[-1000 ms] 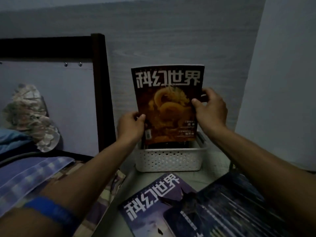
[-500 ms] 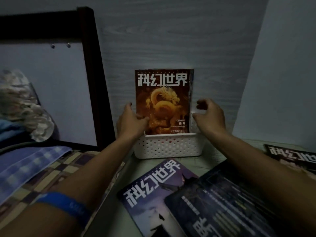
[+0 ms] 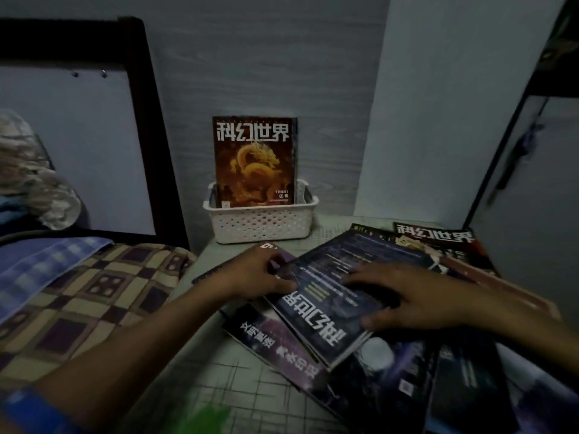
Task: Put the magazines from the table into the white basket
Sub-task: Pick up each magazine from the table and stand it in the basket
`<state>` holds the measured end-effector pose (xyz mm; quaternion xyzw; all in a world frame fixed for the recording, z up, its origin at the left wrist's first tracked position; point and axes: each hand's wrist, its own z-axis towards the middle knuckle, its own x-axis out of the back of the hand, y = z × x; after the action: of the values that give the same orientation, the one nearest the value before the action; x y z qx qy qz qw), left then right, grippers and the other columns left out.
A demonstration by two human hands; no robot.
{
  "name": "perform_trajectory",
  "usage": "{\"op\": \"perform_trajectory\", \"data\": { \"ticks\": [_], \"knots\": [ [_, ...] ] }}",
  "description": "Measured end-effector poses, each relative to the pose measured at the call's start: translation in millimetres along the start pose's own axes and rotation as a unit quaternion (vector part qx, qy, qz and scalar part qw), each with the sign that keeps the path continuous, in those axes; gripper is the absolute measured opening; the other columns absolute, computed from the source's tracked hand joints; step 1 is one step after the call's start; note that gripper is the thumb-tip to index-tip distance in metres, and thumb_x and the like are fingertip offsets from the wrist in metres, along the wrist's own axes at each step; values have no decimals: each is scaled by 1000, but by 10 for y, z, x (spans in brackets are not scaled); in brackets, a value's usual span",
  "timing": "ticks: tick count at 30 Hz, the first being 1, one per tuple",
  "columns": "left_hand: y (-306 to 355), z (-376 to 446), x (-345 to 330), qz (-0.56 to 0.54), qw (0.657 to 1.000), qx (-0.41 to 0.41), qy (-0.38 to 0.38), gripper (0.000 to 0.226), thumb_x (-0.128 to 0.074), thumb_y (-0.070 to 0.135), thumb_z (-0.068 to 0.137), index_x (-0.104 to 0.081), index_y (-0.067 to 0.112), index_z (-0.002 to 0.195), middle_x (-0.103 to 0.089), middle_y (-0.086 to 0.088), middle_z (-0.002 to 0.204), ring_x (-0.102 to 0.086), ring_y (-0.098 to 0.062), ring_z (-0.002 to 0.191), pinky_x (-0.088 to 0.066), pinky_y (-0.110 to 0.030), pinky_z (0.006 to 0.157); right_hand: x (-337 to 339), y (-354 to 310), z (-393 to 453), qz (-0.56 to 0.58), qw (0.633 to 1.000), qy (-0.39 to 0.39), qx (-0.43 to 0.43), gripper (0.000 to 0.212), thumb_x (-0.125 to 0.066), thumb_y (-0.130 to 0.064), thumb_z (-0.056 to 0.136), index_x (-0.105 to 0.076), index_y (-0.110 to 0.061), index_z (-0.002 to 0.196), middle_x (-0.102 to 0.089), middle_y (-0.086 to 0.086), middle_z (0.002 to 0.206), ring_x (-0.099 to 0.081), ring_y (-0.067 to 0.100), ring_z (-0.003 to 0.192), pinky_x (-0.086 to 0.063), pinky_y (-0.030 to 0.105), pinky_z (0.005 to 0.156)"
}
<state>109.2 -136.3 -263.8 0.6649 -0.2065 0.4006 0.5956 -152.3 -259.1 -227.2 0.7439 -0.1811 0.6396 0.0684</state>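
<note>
The white basket [image 3: 260, 225] stands at the back of the table against the wall. A dragon-cover magazine [image 3: 253, 161] stands upright inside it, with another magazine's edge showing behind. Several magazines lie overlapped on the table. A dark blue magazine [image 3: 329, 302] is on top, title upside down. My left hand [image 3: 258, 275] curls around its left edge. My right hand [image 3: 407, 296] lies flat on its cover, fingers spread. A purple magazine [image 3: 275, 343] sits underneath, and a dark red one [image 3: 438, 245] lies at the back right.
A bed with a checked blanket [image 3: 94, 292] and a dark headboard post [image 3: 147, 120] borders the table's left side. A grey wall panel [image 3: 438, 120] and a dark cabinet frame [image 3: 507, 136] close the right. The table's grid-patterned cover [image 3: 247, 380] shows near me.
Both hands let go of the dragon magazine, which now stands in the basket. They have dropped back onto the dark blue magazine on the table. The view has tilted downward.
</note>
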Motion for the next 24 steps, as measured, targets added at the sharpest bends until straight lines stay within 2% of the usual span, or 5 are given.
{"op": "perform_trajectory", "data": {
  "ticks": [5,11,16,20,24],
  "knots": [
    [64,-162,18,-55,997,37,36,39,-90,39,61,-67,32,92,-66,8,91,-61,-7,81,-51,-26,70,-338,-46,-295,-79,996,43,22,96,-47,-84,72,1,-54,149,11,-28,154,7,-5,140,4,27,115],
    [205,-354,-4,-44,997,57,42,31,-86,34,69,-62,38,89,-63,12,89,-64,-7,79,-48,-22,60,-185,-131,-415,41,987,133,74,49,-33,-72,90,-54,-46,127,-66,-16,123,-62,4,108,-49,35,95],
    [361,-528,160,-204,976,68,-37,10,-66,35,90,-73,29,93,-75,-1,89,-69,-9,70,-52,-26,63,-110,-160,-448,19,974,206,93,33,-54,-23,94,-63,-36,123,-73,-10,108,-67,6,92,-53,37,78],
    [382,-671,408,-358,932,-59,18,59,-39,73,85,-75,29,103,-73,0,111,-64,-20,109,-45,-37,91,88,-324,-315,255,879,389,103,36,-56,-7,95,-71,-39,103,-73,-20,89,-65,-6,81,-50,17,68],
    [448,-731,768,-390,892,-204,99,44,-75,49,74,-63,43,116,-68,8,122,-62,-13,116,-54,-37,93,442,-625,-83,505,725,452,123,24,-54,-12,97,-71,-27,104,-76,-15,98,-70,2,92,-53,13,72]
  ]
}}
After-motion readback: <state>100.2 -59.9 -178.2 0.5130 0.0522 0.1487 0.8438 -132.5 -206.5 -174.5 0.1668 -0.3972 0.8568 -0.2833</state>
